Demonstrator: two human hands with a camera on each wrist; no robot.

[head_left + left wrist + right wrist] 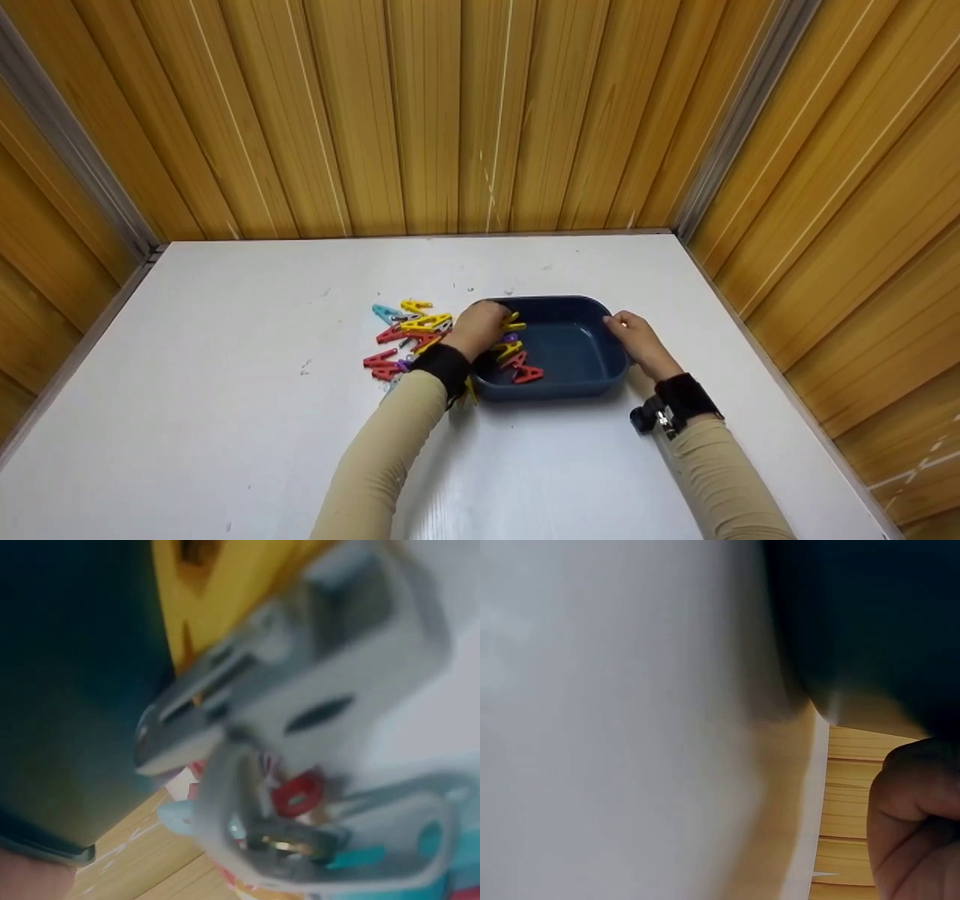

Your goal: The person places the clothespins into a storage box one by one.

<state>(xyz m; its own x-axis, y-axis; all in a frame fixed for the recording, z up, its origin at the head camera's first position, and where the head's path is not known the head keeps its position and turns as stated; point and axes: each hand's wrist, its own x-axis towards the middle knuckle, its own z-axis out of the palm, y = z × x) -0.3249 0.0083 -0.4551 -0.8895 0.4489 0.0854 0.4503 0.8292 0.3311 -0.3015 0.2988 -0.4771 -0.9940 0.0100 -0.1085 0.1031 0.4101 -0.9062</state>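
A dark blue plastic bin (574, 390) sits on the table, with several yellow, red and purple clothespins (528, 373) lying in its left part. My left hand (480, 326) reaches over the bin's left rim, palm down, and pinches a yellow clothespin (513, 324) that sticks out past its fingertips. Most of its fingers are hidden from above. At the right end, my right hand (637, 341) grips the rim, fingers curled; its knuckles (911, 802) show beside the dark wall in the right wrist view.
Left of the bin lies a loose pile of clothespins (386, 337) in red, yellow, teal and grey. A large grey clothespin (360, 667) is close to the left wrist camera. The white table (225, 390) meets yellow wood-patterned walls (420, 120) at the back and sides.
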